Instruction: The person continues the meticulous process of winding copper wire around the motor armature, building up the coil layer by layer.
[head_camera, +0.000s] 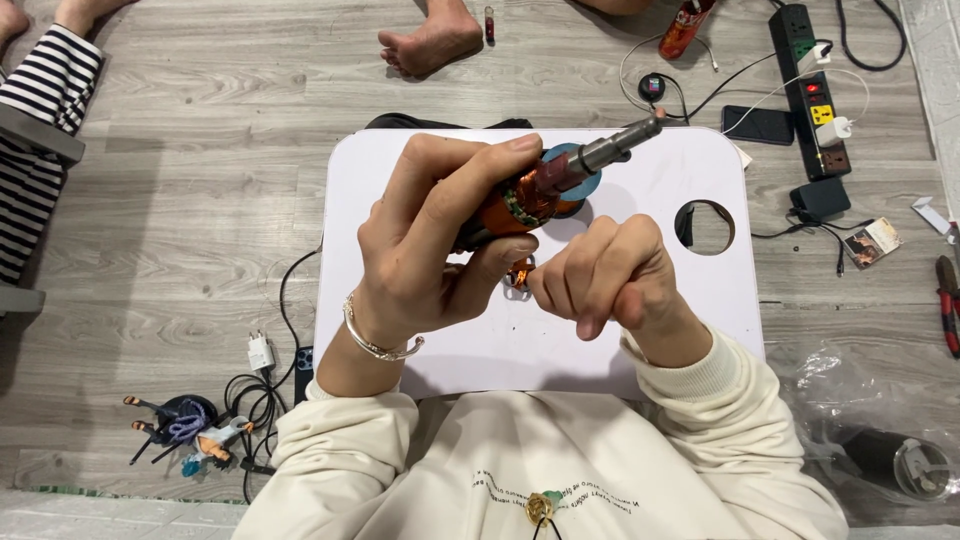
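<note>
Cream sleeves (520, 470) fill the bottom of my view, closest to me, and over them I look down on the small white lap table (450, 340) that I sit behind, so the work stays raised above the grey plank floor (200, 200). It has a round hole (708, 228) cut near its far right corner.

With my left hand (430, 245) I hold a motor armature (545, 185) up over the middle of the table, its steel shaft (625, 145) pointing away to the right, so the copper windings face me. That hand is wrapped closed around the orange body, thumb under, fingers over the top.

My right hand (610, 275) is curled into a loose fist just below the armature, fingertips pinched together; I cannot tell what they pinch, perhaps a fine wire. Under it, on the table, lies a small copper-wound part (518, 280).

Off to the right on the floor sit a power strip (812, 85) and a dark phone (758, 124).
</note>
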